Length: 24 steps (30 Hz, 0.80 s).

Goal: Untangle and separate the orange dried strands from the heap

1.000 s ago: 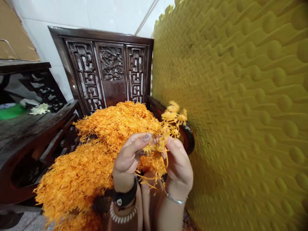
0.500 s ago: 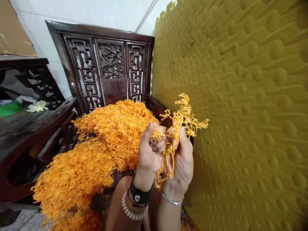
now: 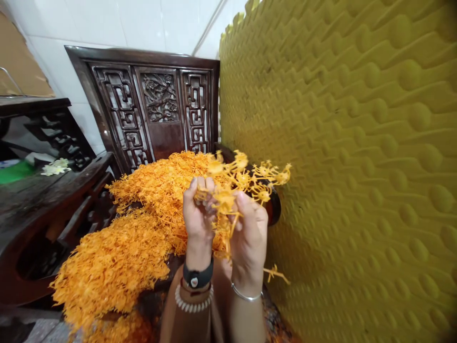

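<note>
My left hand (image 3: 199,216) is closed around part of a bunch of thin orange branched plastic-looking sprigs (image 3: 225,200). My right hand (image 3: 251,233) pinches the same bunch between thumb and fingers, a short way to the right. Star-shaped tips fan out above both hands, and some stems hang down between the palms. Just right of my right wrist, a single orange sprig (image 3: 274,273) appears in the air, apart from the hand. Behind my hands lies a large heap of the same orange sprigs (image 3: 128,247).
The heap rests on a dark wooden chair with a carved backrest (image 3: 162,138) and a left armrest (image 3: 71,190). A yellow textured foam mat (image 3: 342,157) stands upright along the right. At left, a dark table (image 3: 21,197) bears a pale flower (image 3: 56,166) and something green (image 3: 16,171).
Both hands have shifted left with the bunch, and its tips have swung. A loose sprig now shows beside my right wrist. The whole view has tilted slightly.
</note>
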Available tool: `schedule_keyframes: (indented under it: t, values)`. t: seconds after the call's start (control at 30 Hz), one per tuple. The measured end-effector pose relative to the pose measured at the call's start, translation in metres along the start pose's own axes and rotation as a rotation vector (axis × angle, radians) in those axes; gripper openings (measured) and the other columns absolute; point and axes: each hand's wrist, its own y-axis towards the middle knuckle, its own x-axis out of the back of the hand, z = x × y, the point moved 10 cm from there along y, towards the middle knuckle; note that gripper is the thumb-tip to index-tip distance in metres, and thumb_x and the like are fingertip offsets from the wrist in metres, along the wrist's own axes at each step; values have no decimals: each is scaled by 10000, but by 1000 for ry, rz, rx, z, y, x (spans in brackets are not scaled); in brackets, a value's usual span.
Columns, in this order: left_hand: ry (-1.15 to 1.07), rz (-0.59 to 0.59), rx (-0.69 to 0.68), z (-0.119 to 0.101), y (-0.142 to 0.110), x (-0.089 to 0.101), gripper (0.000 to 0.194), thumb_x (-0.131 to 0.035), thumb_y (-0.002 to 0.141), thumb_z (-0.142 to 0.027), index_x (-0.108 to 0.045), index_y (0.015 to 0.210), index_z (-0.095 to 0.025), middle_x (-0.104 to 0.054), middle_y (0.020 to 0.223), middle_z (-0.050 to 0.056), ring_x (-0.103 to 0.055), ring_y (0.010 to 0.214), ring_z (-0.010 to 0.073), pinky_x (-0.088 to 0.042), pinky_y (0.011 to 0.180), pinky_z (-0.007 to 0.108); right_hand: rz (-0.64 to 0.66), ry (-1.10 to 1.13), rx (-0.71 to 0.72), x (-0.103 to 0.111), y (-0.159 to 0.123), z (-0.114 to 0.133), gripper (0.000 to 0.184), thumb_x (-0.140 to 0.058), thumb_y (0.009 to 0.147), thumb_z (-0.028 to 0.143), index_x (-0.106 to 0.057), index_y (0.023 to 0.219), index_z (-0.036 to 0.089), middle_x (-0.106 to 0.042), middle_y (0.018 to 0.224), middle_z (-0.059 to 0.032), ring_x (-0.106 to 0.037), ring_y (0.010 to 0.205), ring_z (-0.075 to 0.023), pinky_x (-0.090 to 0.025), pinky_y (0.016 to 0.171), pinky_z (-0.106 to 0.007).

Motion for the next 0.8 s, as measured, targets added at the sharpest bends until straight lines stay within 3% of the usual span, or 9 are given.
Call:
schedule_keyframes:
  t: [0.1, 0.27, 0.37, 0.47, 0.53, 0.6, 0.7, 0.8]
  values:
    - [-8, 77, -9, -14, -6, -11, 278, -604, 726, -311, -379, 621, -184, -443, 634, -38, -420, 482, 46, -393, 459, 168, 68, -47, 50, -5, 2, 1, 376, -569, 828, 388, -421, 552, 180, -358, 539, 60, -289, 489, -55, -302, 493, -199]
    - [100, 78, 10, -27, -10, -10, 12, -495, 833, -188, -487, 827, -191, -469, 629, -44, -392, 436, 40, -314, 379, 141, -18, -100, 66, 8, 2, 3, 300, -585, 824, 381, -520, 611, 179, -452, 600, 45, -384, 559, -59, -341, 533, -191]
    - [290, 73, -50, -34, -12, -8, 46, -477, 834, -173, -513, 852, -194, -435, 618, -38, -390, 478, 57, -336, 437, 165, -17, -113, 83, 7, -1, 5, 278, -582, 835, 356, -528, 623, 185, -446, 605, 50, -382, 568, -54, -335, 534, -184]
    - [531, 93, -152, -42, -19, -12, 186, -455, 875, -310, -545, 783, -176, -415, 635, -19, -369, 536, 74, -332, 485, 191, 20, -138, 86, 3, -3, 6, 262, -566, 852, 331, -537, 635, 188, -444, 599, 54, -376, 565, -49, -328, 536, -178]
    - [705, 128, -194, -43, -25, -17, 243, -507, 854, -420, -559, 823, -184, -426, 680, -13, -372, 587, 84, -333, 523, 201, 30, -148, 75, 1, -3, 6, 258, -562, 855, 323, -535, 638, 186, -439, 602, 53, -370, 560, -49, -329, 536, -178]
    - [846, 192, -196, -38, -29, -24, 237, -602, 802, -424, -552, 879, -206, -423, 695, -23, -375, 612, 87, -332, 548, 203, 33, -150, 64, 1, -3, 6, 255, -570, 848, 327, -529, 641, 184, -433, 614, 50, -365, 559, -51, -335, 536, -180]
    - [916, 257, -186, -30, -33, -32, 134, -583, 840, -317, -519, 799, -207, -391, 649, -38, -364, 581, 76, -318, 529, 196, 17, -122, 41, 4, -2, 4, 266, -590, 826, 352, -504, 638, 185, -418, 629, 45, -357, 565, -59, -337, 528, -185]
    - [844, 290, -108, -23, -35, -34, 189, -520, 882, -294, -495, 725, -193, -378, 619, -40, -347, 537, 65, -299, 484, 190, 8, -60, -6, 8, -1, -1, 342, -569, 828, 403, -443, 597, 185, -357, 595, 48, -307, 537, -63, -300, 488, -191]
